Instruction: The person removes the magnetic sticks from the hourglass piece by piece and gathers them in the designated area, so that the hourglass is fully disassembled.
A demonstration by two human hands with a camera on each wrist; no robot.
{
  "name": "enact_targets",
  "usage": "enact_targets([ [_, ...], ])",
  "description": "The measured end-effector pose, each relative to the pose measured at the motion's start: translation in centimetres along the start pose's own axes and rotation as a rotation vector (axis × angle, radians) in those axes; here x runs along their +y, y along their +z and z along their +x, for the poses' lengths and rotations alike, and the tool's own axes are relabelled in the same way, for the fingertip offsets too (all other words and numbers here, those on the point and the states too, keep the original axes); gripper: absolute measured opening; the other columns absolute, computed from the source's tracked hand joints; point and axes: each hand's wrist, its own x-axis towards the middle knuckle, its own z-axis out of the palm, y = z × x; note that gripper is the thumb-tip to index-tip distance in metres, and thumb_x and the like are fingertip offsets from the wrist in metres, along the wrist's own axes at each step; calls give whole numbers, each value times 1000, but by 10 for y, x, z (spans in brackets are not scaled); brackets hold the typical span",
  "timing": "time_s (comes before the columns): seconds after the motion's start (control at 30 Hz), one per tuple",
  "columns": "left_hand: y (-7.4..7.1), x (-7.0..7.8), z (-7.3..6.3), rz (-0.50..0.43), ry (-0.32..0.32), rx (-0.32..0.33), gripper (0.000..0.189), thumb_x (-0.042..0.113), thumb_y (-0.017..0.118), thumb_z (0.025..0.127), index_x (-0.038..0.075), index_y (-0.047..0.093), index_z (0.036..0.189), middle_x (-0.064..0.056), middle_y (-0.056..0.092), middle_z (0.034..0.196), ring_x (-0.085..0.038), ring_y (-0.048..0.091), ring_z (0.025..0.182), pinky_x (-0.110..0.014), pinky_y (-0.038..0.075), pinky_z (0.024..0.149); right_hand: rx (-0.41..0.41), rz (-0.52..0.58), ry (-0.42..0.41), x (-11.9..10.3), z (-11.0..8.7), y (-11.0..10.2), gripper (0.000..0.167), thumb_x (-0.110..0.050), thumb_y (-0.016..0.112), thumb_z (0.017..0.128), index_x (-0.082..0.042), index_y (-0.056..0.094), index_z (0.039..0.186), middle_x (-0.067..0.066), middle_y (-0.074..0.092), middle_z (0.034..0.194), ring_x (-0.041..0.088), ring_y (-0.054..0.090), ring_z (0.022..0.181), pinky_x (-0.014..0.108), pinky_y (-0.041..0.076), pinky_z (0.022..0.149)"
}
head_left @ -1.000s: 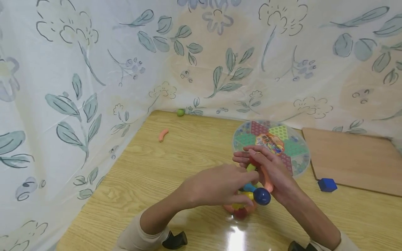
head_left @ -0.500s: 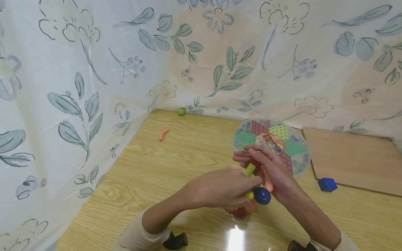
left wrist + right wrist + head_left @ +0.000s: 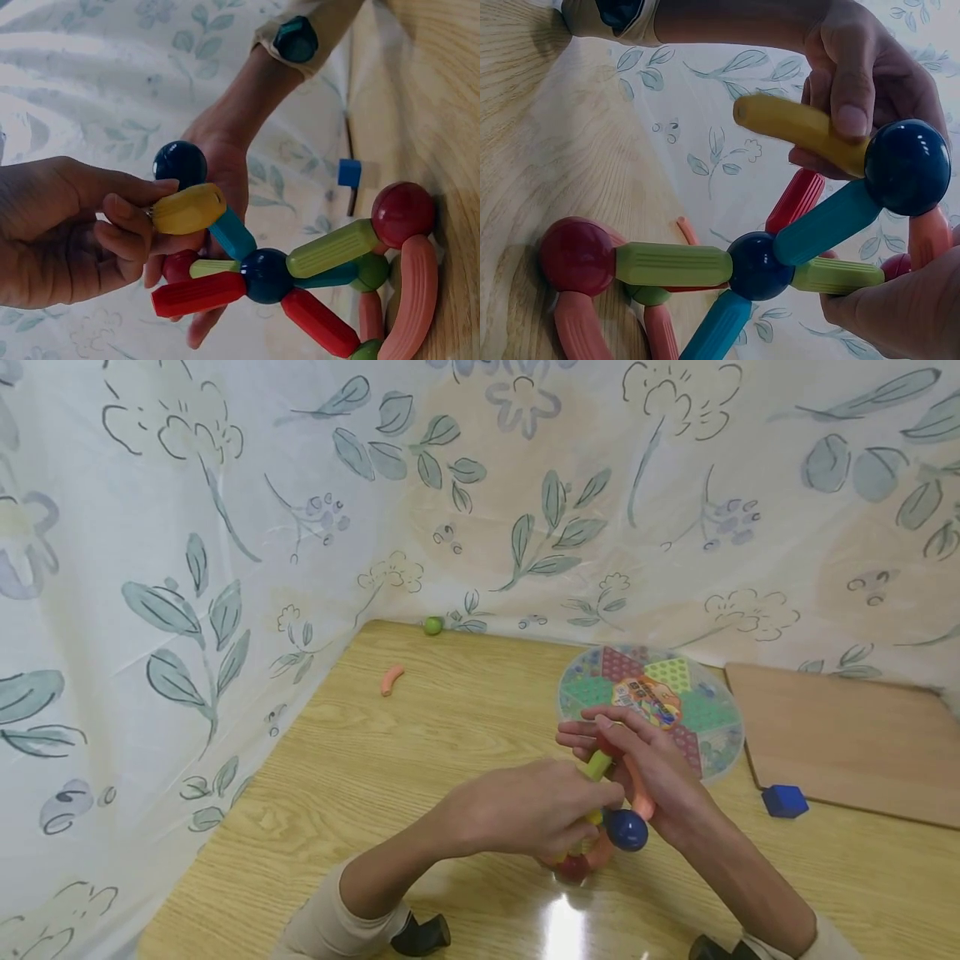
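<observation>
My left hand pinches a curved yellow rod between thumb and fingers. One end of the rod is right at a dark blue ball in the right wrist view. That ball caps a blue rod of a ball-and-rod toy structure, whose central blue ball joins green, red and blue rods. My right hand holds the upper part of the structure, its fingers around a red ball and a pink rod. Lower down, a red ball and curved pink rods form the base at the table.
A round, patterned game board lies behind the hands. To its right are a brown wooden board and a blue cube. Farther left lie an orange curved rod and a green ball, near the floral cloth.
My left hand has shifted slightly, its fingers now covering the blue rod and more of the yellow one, while a yellow-green rod shows more. The right hand has barely moved.
</observation>
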Motion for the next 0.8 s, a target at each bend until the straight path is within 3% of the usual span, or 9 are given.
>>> enact_targets([
  [0.2, -4, -5, -3, -71, 3, 10, 18, 9, 66, 101, 10, 66, 118, 6, 61, 71, 2, 44, 58, -8, 37, 59, -7, 6, -10, 0, 0, 0, 30, -33, 54, 110, -14, 56, 133, -3, 77, 126, 10, 73, 118, 25, 58, 97],
  [0.33, -9, -7, -8, -79, -18, 50, 16, 12, 65, 102, 11, 63, 118, 4, 66, 78, -1, 47, 62, -9, 38, 63, -10, 10, -14, 0, 0, -1, 32, -33, 53, 110, -12, 54, 134, -2, 76, 127, 11, 73, 118, 24, 58, 98],
  [0.5, -18, -11, -16, -112, -83, 110, 11, 15, 59, 106, 11, 61, 116, 5, 52, 76, -3, 45, 64, -13, 34, 60, 7, 15, 0, -1, -1, -1, 31, -34, 54, 110, -14, 57, 133, -4, 76, 126, 10, 71, 121, 21, 56, 100],
  [0.53, -21, -13, -18, -124, -95, 128, 13, 15, 59, 107, 11, 61, 119, 5, 56, 80, -3, 47, 67, -13, 36, 62, 21, 6, 6, -1, -2, 0, 30, -34, 55, 109, -15, 58, 133, -5, 76, 123, 9, 71, 118, 20, 55, 100],
  [0.67, -31, -29, -25, -150, -139, 206, 24, 19, 54, 110, 11, 64, 130, 2, 66, 91, -8, 53, 73, -19, 44, 70, 57, -9, 21, -1, -1, 2, 30, -35, 57, 109, -16, 59, 131, -6, 73, 119, 8, 70, 110, 18, 54, 100],
  [0.8, -39, -54, -32, -174, -212, 289, 30, 22, 49, 112, 14, 64, 136, 3, 66, 93, -11, 57, 81, -27, 50, 81, 25, 27, 3, -1, 2, 2, 30, -33, 56, 109, -12, 57, 130, -2, 76, 122, 11, 74, 114, 21, 55, 102],
])
